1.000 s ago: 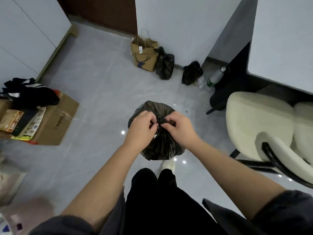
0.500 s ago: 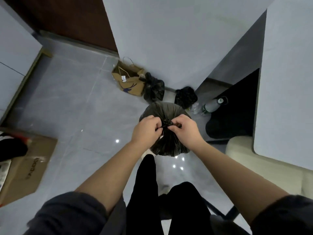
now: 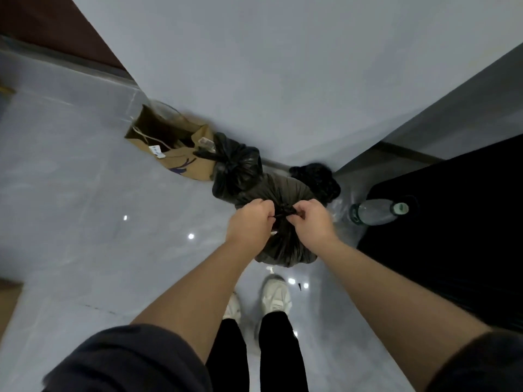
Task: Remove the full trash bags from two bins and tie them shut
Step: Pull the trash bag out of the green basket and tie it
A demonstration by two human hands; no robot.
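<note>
While left hand [image 3: 250, 222] and right hand [image 3: 310, 222] pinch it, bag [image 3: 283, 248] hangs knot-up.

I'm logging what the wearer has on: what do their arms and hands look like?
Dark grey fabric left sleeve and right sleeve, pushed up near the elbows; forearms bare. The left hand and right hand show no gloves, watch or rings.
</note>
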